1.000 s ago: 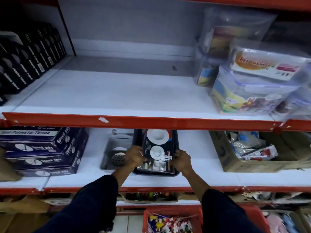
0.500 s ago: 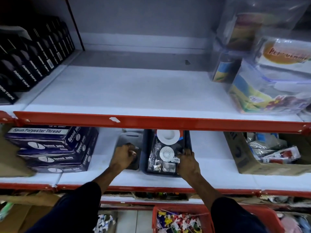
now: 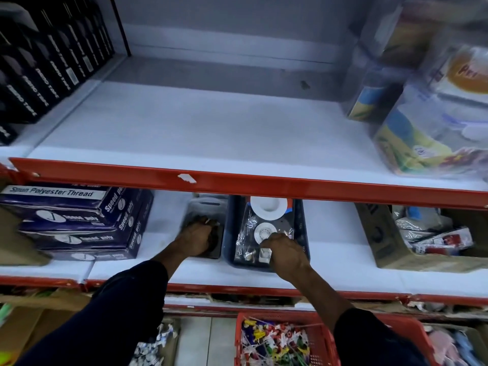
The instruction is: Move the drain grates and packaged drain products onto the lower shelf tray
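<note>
Shop shelving with red front rails fills my view: a bare white upper shelf [image 3: 200, 133], and below it the lower shelf [image 3: 335, 262] where I am working. On that lower shelf the dark tray [image 3: 303, 228] sits near the middle, already holding the packaged drain products [image 3: 264, 233], white round fittings sealed in crinkled clear film. Just beside it on the left lies a grey carded pack [image 3: 208, 210] with a round metal drain grate under my fingers.

My left hand [image 3: 196, 239] is curled down over that grate pack, fingers closed on its lower part; the blur keeps me from seeing exactly how much of it I hold. My right hand [image 3: 286, 250] rests on the film packs inside the tray, fingers bent and pressing on them, though I cannot tell whether it pinches one or only steadies the pile.

I judge the grate to be stiff metal and the heaviest part of its pack, so the card would flop if lifted by a corner; holding across the grate itself seems best. The film packs look light, slick and noisy, likely to slide on each other, so a flat press or an edge pinch suits them.

Boxes of polyester thread [image 3: 76, 220] stand to the left, well clear of my reach.
</note>
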`<state>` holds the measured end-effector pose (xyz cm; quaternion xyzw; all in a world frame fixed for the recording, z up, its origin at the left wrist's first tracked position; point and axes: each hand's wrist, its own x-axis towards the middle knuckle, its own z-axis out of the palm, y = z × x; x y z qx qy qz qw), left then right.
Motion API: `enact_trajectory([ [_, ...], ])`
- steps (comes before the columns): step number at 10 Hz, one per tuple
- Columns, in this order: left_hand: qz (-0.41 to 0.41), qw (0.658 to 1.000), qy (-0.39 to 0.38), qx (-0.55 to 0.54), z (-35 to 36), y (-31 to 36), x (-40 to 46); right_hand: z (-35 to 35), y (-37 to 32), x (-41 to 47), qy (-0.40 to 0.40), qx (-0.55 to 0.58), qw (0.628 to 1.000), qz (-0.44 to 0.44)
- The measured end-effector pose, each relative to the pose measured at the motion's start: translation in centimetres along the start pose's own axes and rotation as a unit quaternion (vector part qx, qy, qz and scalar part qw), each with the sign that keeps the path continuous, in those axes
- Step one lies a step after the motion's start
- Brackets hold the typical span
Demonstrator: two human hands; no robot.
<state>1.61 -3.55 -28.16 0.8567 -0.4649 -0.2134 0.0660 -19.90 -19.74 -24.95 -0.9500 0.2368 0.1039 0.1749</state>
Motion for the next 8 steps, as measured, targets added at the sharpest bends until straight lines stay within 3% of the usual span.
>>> enact_trajectory([
  [1,0.010,0.999,0.054,0.003,-0.3,0.8,-1.5,-0.1,-0.5,-0.3,-0.020,0.019,1.000,-0.009],
  [4,-0.054,0.998,0.015,0.013,1.8,2.7,-6.3,-0.1,-1.7,-1.8,-0.065,0.029,0.997,-0.006],
  [6,-0.039,0.999,-0.015,0.012,1.9,3.7,-8.8,0.4,-2.2,-3.5,-0.089,-0.006,0.996,-0.010],
  [7,-0.023,0.999,-0.017,0.017,1.3,4.1,-10.1,0.3,-2.4,-4.4,-0.091,-0.012,0.996,-0.008],
  [8,0.016,0.998,0.032,0.047,-0.8,5.4,-11.0,-1.9,-3.8,-5.8,-0.038,-0.030,0.998,-0.030],
])
